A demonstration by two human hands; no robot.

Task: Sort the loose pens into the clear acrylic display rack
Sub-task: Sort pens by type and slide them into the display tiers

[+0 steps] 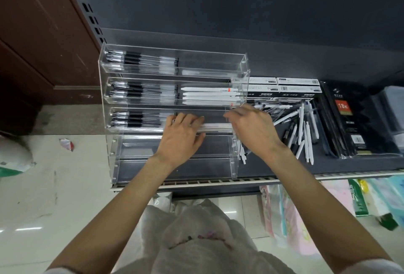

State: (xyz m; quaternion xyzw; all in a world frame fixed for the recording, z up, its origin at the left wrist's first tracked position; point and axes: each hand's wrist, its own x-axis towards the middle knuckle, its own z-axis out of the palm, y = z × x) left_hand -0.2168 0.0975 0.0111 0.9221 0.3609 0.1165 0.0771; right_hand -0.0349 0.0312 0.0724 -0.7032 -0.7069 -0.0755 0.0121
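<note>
We see a clear rack (pixel 240 66) standing on a dark shelf (pixel 284 66), with tiers stepping down toward us. Its left halves hold black-gripped pens (pixel 131 58) in the top three tiers, and white pens (pixel 209 94) lie in the right half of the second tier. Our left hand (pixel 182 133) rests at the third tier, fingers curled over the left end of a small bundle of white pens (pixel 216 126) lying there. Our right hand (pixel 253 128) is at the tier's right end, fingers bent down over the bundle's other end; we cannot tell how firmly either hand grips. Just right of the rack, a heap of loose pens (pixel 303 131) lies on the shelf, between flat boxes (pixel 284 89) behind and a black packet (pixel 354 125) beside.
</note>
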